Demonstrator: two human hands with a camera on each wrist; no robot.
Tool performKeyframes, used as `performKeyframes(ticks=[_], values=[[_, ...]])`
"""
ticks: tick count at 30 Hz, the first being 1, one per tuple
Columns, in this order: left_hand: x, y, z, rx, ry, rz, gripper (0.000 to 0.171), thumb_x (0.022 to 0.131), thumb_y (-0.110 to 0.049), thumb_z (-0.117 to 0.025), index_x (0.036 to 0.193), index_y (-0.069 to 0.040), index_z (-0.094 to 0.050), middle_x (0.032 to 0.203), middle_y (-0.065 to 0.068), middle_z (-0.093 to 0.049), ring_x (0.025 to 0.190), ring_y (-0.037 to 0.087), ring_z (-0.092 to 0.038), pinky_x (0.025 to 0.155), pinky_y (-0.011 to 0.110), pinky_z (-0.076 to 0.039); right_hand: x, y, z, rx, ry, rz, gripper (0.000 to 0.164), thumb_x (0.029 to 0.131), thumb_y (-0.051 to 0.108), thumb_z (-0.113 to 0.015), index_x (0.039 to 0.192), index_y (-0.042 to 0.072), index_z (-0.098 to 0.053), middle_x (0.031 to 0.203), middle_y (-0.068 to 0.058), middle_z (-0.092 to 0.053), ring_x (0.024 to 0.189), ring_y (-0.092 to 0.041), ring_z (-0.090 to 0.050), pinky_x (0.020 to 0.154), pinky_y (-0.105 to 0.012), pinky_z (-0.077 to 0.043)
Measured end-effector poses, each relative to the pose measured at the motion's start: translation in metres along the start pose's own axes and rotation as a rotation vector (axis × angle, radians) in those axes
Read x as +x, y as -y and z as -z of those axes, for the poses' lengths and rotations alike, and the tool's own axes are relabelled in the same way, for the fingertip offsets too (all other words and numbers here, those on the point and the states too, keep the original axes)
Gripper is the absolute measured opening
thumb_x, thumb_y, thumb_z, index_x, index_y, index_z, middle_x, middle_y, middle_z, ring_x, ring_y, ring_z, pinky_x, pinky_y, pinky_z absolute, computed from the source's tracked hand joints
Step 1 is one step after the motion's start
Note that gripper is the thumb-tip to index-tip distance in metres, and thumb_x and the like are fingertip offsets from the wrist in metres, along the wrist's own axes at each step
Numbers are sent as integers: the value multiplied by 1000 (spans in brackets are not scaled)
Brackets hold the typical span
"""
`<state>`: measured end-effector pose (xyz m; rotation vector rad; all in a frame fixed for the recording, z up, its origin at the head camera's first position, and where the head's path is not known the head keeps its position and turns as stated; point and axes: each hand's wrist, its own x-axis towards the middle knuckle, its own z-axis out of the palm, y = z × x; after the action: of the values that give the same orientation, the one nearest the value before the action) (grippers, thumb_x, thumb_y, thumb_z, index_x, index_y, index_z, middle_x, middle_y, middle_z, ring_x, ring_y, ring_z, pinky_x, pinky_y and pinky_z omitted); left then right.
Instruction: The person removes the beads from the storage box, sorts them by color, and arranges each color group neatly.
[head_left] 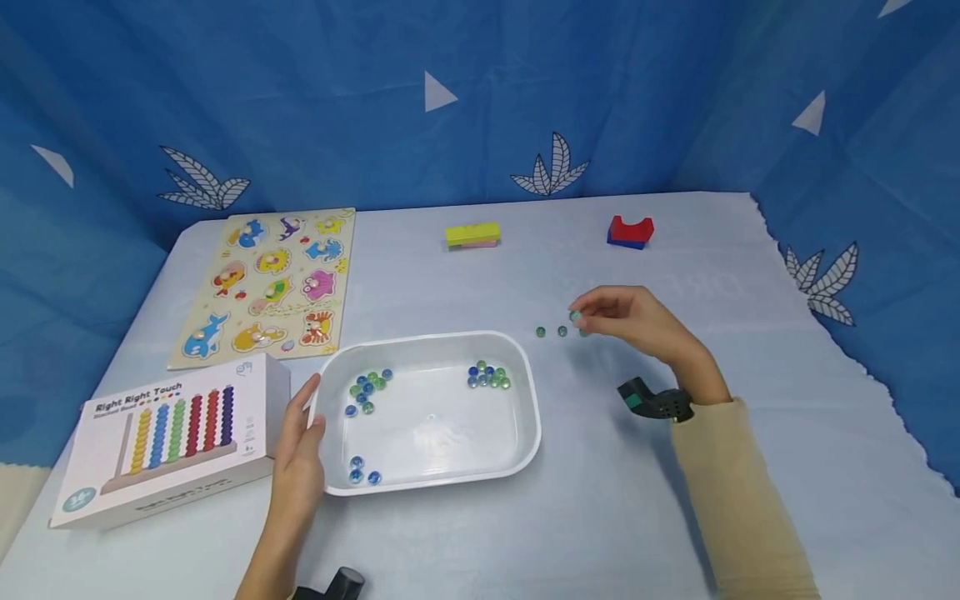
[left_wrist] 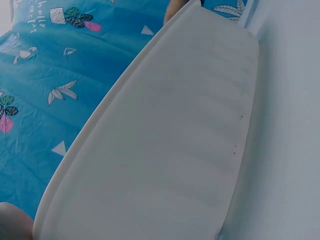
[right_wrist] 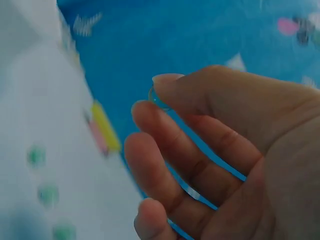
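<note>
A white plastic basin [head_left: 431, 450] stands on the table, with blue and green glass marbles [head_left: 366, 385] in clusters at its left, lower left and upper right. My left hand [head_left: 300, 454] grips the basin's left rim, thumb at the near side. In the left wrist view, the basin's outer wall [left_wrist: 150, 135] fills most of the picture. Right of the basin, my right hand [head_left: 630, 321] pinches one clear greenish marble [right_wrist: 159, 99] between thumb and index finger above the table. Beneath and left of it, several green marbles [head_left: 562, 331] lie in a row on the cloth.
A stacking-bead toy box [head_left: 172, 442] stands left of the basin, close to my left hand. Behind it lies a wooden sea-animal puzzle board [head_left: 288, 283]. Yellow and pink blocks [head_left: 472, 235] and red and blue blocks [head_left: 630, 232] sit at the back. A blue curtain [head_left: 480, 100] hangs behind.
</note>
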<state>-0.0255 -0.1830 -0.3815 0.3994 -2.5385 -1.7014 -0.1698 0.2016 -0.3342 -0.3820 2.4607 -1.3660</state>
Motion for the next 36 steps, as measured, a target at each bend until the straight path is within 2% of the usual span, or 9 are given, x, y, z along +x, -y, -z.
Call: performKeyframes(ticks=[4, 7, 9, 15, 18, 21, 28, 33, 36], values=[[0, 0, 0, -27, 3, -17, 47, 97, -17, -19, 143, -31, -19, 147, 3, -28, 114, 13, -47, 80, 0, -38, 0, -43, 23, -21, -15, -135, 40, 85, 32, -59, 117, 8, -55, 98, -3, -60, 84, -18, -57, 75, -27, -49], [-1, 1, 1, -21, 6, -17, 47, 97, -17, -19, 143, -31, -19, 148, 2, -27, 121, 22, -45, 88, 6, -38, 1, -65, 31, -56, -9, -221, 37, 86, 31, -58, 117, 10, -55, 96, -7, -59, 78, -17, -53, 67, -26, -47], [-1, 1, 1, -15, 5, -13, 47, 97, -17, -19, 143, -31, -19, 148, 0, -26, 124, 23, -42, 93, 11, -38, 2, -74, 32, -88, -10, -255, 35, 86, 31, -58, 115, 11, -55, 95, -9, -58, 77, -17, -53, 65, -24, -46], [0, 1, 1, -21, 5, -5, 47, 97, -17, -19, 143, -30, -19, 147, 3, -28, 115, 13, -47, 87, 7, -41, 7, -72, 24, -215, -9, -239, 27, 84, 25, -60, 107, 11, -60, 89, -9, -56, 74, -19, -51, 63, -24, -45], [0, 0, 1, -33, 7, -1, 48, 97, -16, -20, 143, -28, -19, 147, 4, -29, 116, 15, -47, 95, 27, -44, 9, -67, 20, -242, -7, -232, 24, 83, 19, -59, 104, 8, -60, 86, -9, -54, 71, -19, -50, 62, -23, -45], [0, -1, 1, -42, 11, 2, 48, 97, -15, -20, 144, -27, -19, 147, 4, -28, 120, 21, -44, 100, 46, -37, 9, -65, 18, -251, -13, -235, 22, 83, 17, -59, 103, 7, -61, 85, -9, -54, 71, -19, -50, 61, -23, -45], [0, -1, 1, -44, 15, 4, 48, 97, -14, -20, 144, -26, -19, 148, 3, -27, 122, 23, -42, 101, 42, -37, 9, -67, 18, -245, -25, -229, 22, 84, 17, -58, 104, 8, -61, 88, -10, -53, 72, -19, -50, 61, -21, -45], [0, -1, 1, -74, 16, -4, 48, 97, -13, -21, 144, -24, -19, 149, 2, -24, 128, 27, -37, 104, 52, -30, 9, -68, 17, -235, -34, -216, 21, 84, 17, -58, 104, 9, -60, 88, -10, -52, 71, -18, -49, 59, -21, -45], [0, -1, 1, -54, 10, -6, 48, 97, -14, -21, 144, -25, -19, 148, 2, -26, 127, 27, -39, 103, 44, -35, 8, -68, 16, -233, -40, -209, 21, 84, 16, -58, 104, 9, -60, 88, -10, -52, 70, -17, -49, 58, -21, -45]])
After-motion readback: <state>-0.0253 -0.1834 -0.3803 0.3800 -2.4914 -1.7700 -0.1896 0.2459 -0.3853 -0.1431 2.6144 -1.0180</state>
